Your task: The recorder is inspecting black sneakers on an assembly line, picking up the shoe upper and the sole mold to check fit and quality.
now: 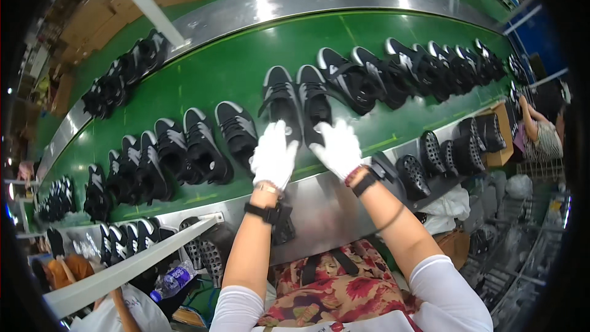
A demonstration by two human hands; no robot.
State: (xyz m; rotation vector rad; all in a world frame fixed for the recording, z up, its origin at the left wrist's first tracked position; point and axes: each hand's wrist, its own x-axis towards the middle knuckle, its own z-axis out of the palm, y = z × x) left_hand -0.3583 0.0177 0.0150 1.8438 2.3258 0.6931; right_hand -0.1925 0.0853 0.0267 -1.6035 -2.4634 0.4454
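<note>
Both gloved hands rest on a pair of black sneakers on the green conveyor belt [246, 67].
Left hand [274, 155] lies spread on the left sneaker [281, 101], right hand [337, 147] flat by the right sneaker [313, 99]; neither closes. Shoes look light, soft-topped, stiff-soled; heel or sole edge seems the surest hold.

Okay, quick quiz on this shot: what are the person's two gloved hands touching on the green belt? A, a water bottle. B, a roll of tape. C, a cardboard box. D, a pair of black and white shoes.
D: the left hand and right hand, both in white gloves, rest on the heels of a pair of black and white shoes lying on the green belt.
</note>
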